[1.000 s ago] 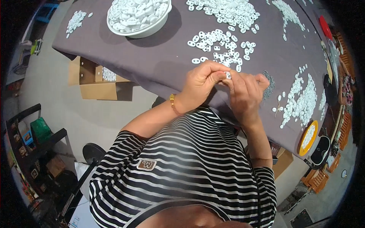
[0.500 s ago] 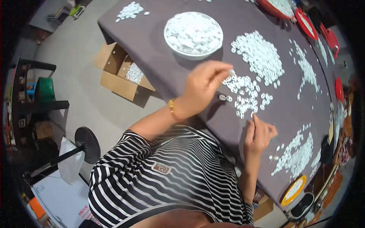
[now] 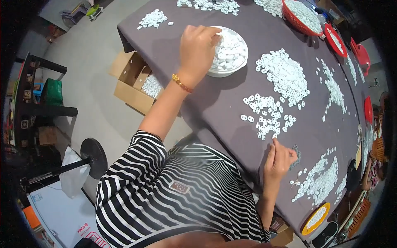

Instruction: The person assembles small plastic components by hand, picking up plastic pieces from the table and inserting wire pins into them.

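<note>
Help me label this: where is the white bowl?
The white bowl stands on the grey tablecloth, upper centre of the head view, its left part hidden by the left hand.

Open lane on the surface [image 3: 223, 93] between the bowl [image 3: 227, 74] and the loose pieces [image 3: 266, 109]; gap from bowl to big heap [image 3: 285, 76] is narrow. Left hand [image 3: 197, 51] blocks the bowl's left side, right hand [image 3: 278, 160] the loose pieces' near end. Bare strip between heap and long thin pile [image 3: 334, 91].
</note>
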The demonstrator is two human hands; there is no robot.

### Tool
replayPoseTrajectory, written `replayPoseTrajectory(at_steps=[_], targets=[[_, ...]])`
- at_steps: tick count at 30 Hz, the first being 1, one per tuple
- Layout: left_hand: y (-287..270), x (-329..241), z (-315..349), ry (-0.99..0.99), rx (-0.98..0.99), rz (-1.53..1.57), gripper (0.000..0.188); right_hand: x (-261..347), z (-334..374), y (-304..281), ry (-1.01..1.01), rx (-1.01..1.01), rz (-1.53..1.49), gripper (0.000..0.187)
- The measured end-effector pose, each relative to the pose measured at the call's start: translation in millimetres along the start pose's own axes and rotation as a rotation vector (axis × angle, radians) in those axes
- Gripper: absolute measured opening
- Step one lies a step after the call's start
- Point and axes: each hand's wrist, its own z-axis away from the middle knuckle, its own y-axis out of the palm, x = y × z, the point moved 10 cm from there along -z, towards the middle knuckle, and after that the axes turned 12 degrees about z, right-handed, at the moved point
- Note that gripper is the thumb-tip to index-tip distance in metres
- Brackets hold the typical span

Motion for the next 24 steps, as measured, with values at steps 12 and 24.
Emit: replayPoseTrajectory(at_steps=[12, 24], targets=[[54, -71, 99, -0.1, 0.342, 0.437, 0.014, -2, 9, 18, 0.033, 0.066, 0.024, 0.021], [91, -93, 118, 0.102, 0.491, 0.348, 0.01, -3, 9, 27, 0.031, 0.114, -0.03, 0.019]])
